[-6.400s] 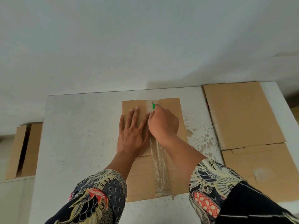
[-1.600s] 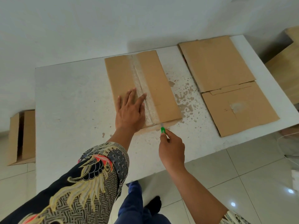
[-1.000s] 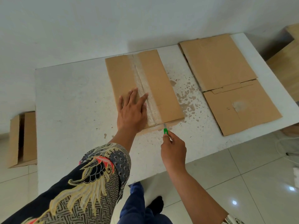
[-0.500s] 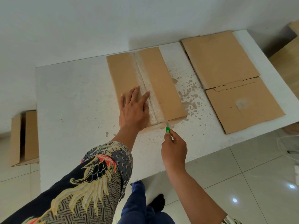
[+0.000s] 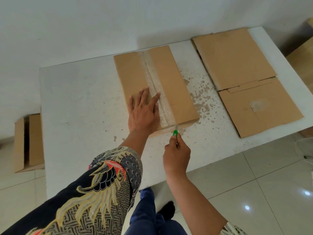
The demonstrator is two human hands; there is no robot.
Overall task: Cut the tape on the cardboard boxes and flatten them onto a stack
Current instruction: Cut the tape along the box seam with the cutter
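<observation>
On one table (image 5: 76, 102), two flattened boxes (image 5: 177, 92).

Taped box (image 5: 171, 85) mid-table (image 5: 76, 102), flattened stack (image 5: 245, 78) to its right, another box (image 5: 28, 141) on floor left

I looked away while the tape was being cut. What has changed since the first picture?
The right hand, gripping the green cutter, came from the far end of the tape to the box's near edge. The left hand slid nearer too, staying flat on the box. The flattened stack is unchanged.
</observation>
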